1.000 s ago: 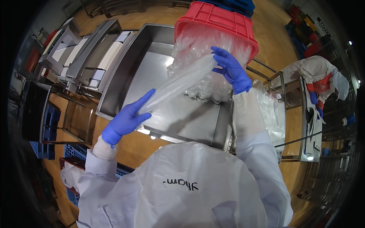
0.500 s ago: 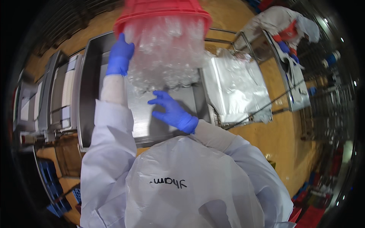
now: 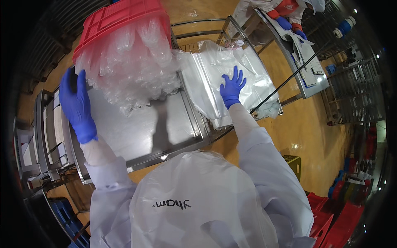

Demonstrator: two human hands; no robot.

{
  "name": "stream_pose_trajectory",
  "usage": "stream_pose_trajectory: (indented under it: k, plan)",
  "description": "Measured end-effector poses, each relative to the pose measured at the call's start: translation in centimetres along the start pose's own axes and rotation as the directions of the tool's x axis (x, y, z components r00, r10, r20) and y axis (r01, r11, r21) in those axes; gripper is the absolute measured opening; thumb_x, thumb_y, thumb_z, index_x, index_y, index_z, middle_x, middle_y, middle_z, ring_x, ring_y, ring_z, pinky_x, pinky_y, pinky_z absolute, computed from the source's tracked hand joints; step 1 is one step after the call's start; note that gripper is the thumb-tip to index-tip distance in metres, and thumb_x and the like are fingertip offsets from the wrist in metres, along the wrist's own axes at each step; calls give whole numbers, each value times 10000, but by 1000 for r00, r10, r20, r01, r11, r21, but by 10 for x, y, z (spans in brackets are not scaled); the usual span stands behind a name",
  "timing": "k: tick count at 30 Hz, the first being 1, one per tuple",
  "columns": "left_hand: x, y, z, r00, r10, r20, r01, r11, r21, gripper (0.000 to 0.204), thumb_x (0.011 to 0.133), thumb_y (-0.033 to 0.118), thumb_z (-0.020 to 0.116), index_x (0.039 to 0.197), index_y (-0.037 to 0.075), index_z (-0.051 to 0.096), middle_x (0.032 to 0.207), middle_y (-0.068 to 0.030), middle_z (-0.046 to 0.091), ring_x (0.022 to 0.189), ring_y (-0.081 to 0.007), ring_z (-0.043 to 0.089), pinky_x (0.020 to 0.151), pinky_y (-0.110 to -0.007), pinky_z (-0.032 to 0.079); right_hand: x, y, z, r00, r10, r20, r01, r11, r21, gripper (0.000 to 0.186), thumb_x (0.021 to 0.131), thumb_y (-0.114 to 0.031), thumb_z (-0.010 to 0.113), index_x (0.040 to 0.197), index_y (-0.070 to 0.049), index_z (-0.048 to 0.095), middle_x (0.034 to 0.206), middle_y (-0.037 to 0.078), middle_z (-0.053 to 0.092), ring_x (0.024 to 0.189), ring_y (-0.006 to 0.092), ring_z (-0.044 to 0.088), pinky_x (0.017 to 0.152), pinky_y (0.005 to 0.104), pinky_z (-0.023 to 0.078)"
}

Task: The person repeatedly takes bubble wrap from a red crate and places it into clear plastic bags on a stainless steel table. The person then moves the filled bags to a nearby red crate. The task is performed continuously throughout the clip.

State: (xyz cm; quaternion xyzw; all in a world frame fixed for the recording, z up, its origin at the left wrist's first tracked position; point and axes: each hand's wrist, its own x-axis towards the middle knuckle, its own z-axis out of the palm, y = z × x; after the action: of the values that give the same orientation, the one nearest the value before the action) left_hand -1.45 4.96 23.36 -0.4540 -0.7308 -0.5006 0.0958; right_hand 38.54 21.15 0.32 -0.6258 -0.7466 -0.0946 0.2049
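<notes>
A red plastic crate (image 3: 118, 20) lies tipped on its side at the far end of the steel table (image 3: 124, 134). Many clear, crinkled plastic pieces (image 3: 128, 76), long and rounded at their ends, spill from its mouth onto the metal; their exact kind is hard to make out. Beside the crate's near left corner is my blue-gloved left hand (image 3: 78, 105), thumb and fingers apart, gripping nothing. My right hand (image 3: 233, 89), also gloved in blue, spreads its fingers over a stack of large clear plastic bags (image 3: 206, 87). Whether it touches the top bag cannot be told.
A wire-and-metal rack (image 3: 209, 124) supports the bags, right of the table. A thin dark rod (image 3: 285, 76) slants across the right side. A co-worker (image 3: 285, 12) leans over another metal table (image 3: 316, 89). Red crates (image 3: 326, 223) stand at lower right, machinery (image 3: 51, 124) at left.
My left hand has come off the crate's rim. My right hand has moved right, from above the steel table to over the bags. The view has turned rightward.
</notes>
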Motion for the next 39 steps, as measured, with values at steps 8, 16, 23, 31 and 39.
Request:
stream_pose_trajectory:
  k: [8,16,23,31,39]
  plan:
    - [-122,56,44,878,-15,479,146,961,-237,264,803,135,628,1045,33,603,982,-88,611,871,-136,556,777,-264,433,116,155,53,828,380,412,-420,907,9,368,806,-299,590,1085,-60,595,1006,104,610,1010,241,537,905,389,374]
    - [-189,18,126,363,-313,877,931,90,-353,619,903,511,324,1224,0,460,1174,-132,519,1072,-218,493,936,-320,374,-24,-74,-72,670,-726,-159,685,520,510,355,715,-73,524,1030,-219,599,1066,-10,564,1036,216,493,906,420,357]
    - [-166,-6,140,267,-296,917,918,367,-149,398,854,273,537,1143,1,511,1054,-121,586,924,-213,585,841,-329,459,-85,-72,-70,426,-899,-104,782,308,541,428,691,-62,523,1087,-220,568,1201,-14,512,1158,222,434,997,453,272]
    - [-174,-49,98,489,-415,767,866,127,-484,453,881,308,498,1216,9,441,1111,-123,544,989,-203,538,849,-334,456,-99,-78,-59,698,-712,78,244,339,908,284,764,-92,561,1046,-102,590,998,53,612,921,207,580,801,329,454]
    - [-240,-33,103,353,-269,896,846,-318,-429,461,869,341,520,1228,58,461,1257,-100,442,1105,-275,470,894,-364,410,-68,-132,-65,815,-374,442,-465,33,885,143,797,-27,601,938,-12,617,856,43,623,761,108,581,710,218,462]
